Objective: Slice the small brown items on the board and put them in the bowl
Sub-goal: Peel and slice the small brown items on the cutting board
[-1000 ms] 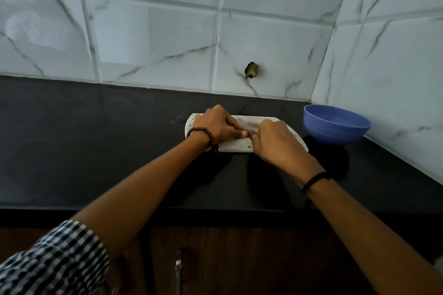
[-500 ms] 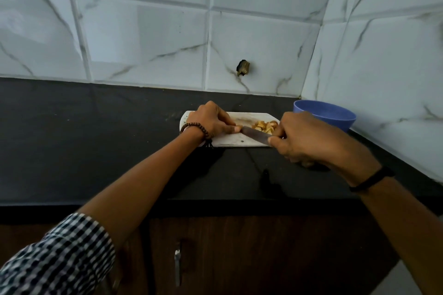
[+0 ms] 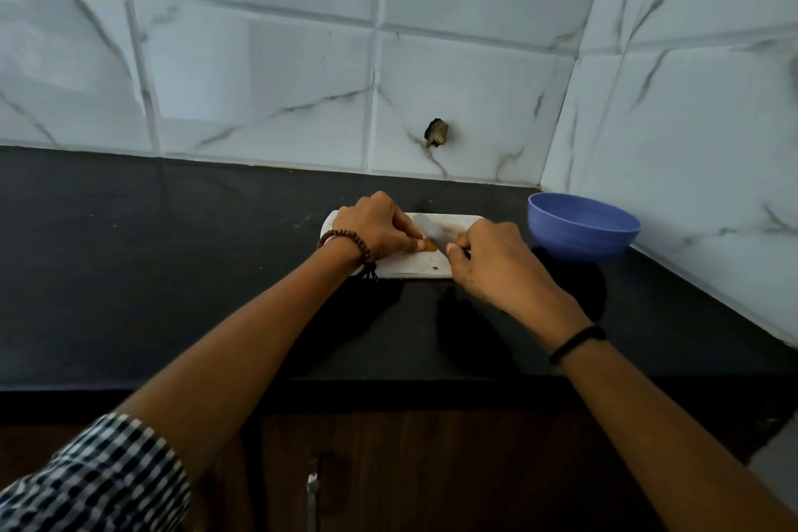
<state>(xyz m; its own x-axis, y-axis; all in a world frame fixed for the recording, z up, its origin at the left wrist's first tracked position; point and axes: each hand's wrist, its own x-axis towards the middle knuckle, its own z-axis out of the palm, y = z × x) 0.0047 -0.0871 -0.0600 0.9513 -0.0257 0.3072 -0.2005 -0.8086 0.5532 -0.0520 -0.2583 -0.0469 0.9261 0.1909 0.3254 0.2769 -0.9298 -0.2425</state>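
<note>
Checked sleeve at 7 o'clock of the view and cupboard handle at 6, both cut off by the frame edge. Dark tabletop beyond them.

Right grip is curled tight round a knife. The handle is buried in the fist and the blade pokes out toward 11 o'clock over the board. Left grip, with a bead bracelet on the wrist, has its fingers curled. Its tips pinch a small brown item down on the white board, right at 9 o'clock of the blade. Can't tell if blade and item touch.

Step in hand, my read: slicing this piece. To do it well:
- Tuck the fingertips back from the edge.
- Hold the blade upright and cut with short straight strokes for thin, even slices.
- Weight the board with the left wrist so it doesn't slide.
- The piece is tiny, so the blade could slip toward the thumb.

Blue bowl sits on the tabletop at 3 o'clock of the board, near but apart. Its inside isn't visible, so no call on whether slices are in it.

Hidden: the right part of the board is behind the right grip, so any cut pile or uncut pieces there are unseen. The blade is blurred.

Far: tile wall, dark hole at 12 o'clock.
</note>
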